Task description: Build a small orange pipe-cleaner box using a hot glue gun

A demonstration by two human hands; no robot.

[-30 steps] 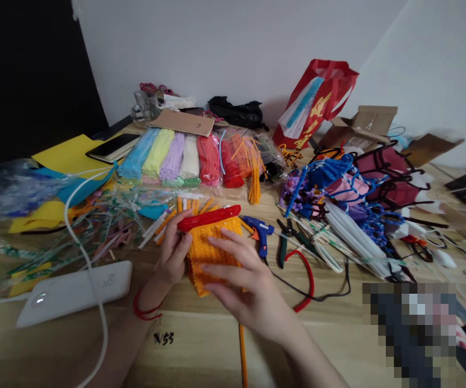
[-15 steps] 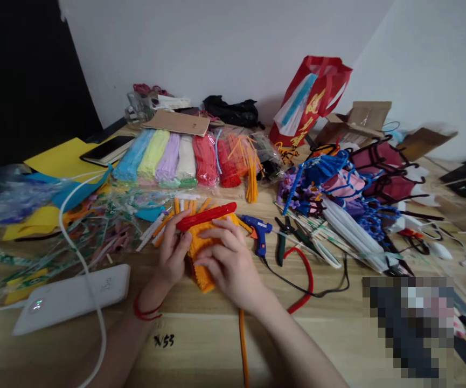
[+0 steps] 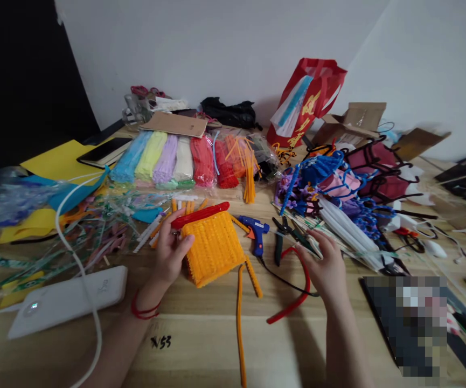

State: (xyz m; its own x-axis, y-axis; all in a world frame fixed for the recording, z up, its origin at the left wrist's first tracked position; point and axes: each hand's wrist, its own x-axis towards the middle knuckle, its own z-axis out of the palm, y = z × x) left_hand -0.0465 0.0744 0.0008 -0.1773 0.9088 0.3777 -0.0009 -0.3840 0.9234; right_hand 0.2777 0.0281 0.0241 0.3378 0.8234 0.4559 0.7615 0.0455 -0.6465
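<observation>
My left hand [image 3: 172, 253] grips a box-like piece made of orange pipe cleaners [image 3: 212, 248] by its left side, thumb on the front face. Along its top edge runs a thick red pipe-cleaner strip [image 3: 202, 214]. My right hand [image 3: 327, 261] is at dark-green-handled pliers [image 3: 279, 248] on the table, fingers apart around the right-hand handle, which they partly hide. A curved red pipe cleaner [image 3: 285, 312] lies just left of that hand. Near the box are a short orange piece [image 3: 254, 277], a long orange pipe cleaner [image 3: 240, 328] and a blue glue gun [image 3: 259, 234].
Behind lie bundles of coloured pipe cleaners [image 3: 164, 156] in plastic. A white power bank [image 3: 71, 302] with a cable is at left. Blue and purple pipe-cleaner pieces [image 3: 329, 178] are piled at right, with a red bag [image 3: 305, 102] and cardboard boxes [image 3: 354, 124] at the back.
My right hand has left the orange piece and moved right to the pliers. My left hand still holds the piece, whose front face now shows.
</observation>
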